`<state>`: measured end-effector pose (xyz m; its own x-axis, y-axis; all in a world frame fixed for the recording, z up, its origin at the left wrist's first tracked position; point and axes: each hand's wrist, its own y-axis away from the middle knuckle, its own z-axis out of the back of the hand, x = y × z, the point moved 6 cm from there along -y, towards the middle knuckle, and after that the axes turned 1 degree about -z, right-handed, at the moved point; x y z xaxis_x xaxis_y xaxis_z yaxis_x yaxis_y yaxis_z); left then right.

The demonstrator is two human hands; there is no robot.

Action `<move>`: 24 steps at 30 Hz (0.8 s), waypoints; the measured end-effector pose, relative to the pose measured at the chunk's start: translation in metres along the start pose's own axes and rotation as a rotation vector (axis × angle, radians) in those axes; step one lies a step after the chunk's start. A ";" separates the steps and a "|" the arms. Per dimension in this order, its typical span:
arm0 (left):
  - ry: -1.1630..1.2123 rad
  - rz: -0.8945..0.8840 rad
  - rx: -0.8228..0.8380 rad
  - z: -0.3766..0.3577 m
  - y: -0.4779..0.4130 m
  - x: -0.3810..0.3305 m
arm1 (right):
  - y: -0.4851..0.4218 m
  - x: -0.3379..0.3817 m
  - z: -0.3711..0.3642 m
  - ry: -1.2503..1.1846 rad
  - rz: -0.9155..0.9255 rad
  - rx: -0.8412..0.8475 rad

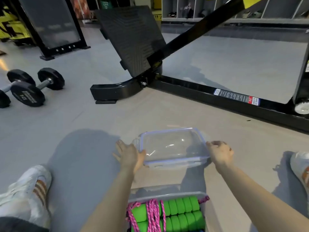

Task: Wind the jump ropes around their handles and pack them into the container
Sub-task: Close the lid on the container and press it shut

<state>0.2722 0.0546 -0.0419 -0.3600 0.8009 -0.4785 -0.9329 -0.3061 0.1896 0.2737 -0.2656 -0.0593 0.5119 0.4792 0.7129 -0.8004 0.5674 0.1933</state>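
Grey gym flooring (pixel 87 118) runs out toward a black machine frame (pixel 217 96) and a pair of dumbbells (pixel 31 86); a person sits on it with a white shoe (pixel 28 191) out to each side. Both arms reach forward to a clear lid (pixel 172 148) edged in pale purple; the left hand (pixel 129 154) grips its left short end, thumb over the rim; the right hand (pixel 220 152) curls round the right short end. Its long axis runs left to right between the hands; neither hand is nearer. Directly below, closer to the body, sits the open container (pixel 167 195); inside lie green handles (pixel 182 210) wound with pink rope (pixel 153 213). Packing looks done; the lid probably needs drawing straight back and down onto the box.
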 end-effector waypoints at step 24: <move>0.112 0.106 -0.226 0.034 0.231 0.117 | 0.213 -0.069 0.081 -0.097 0.038 0.121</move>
<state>0.0142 0.0953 -0.0250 -0.4426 0.7000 -0.5604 -0.8629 -0.5024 0.0540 0.0422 -0.2322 -0.0130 0.4524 0.4287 0.7820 -0.8534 0.4627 0.2401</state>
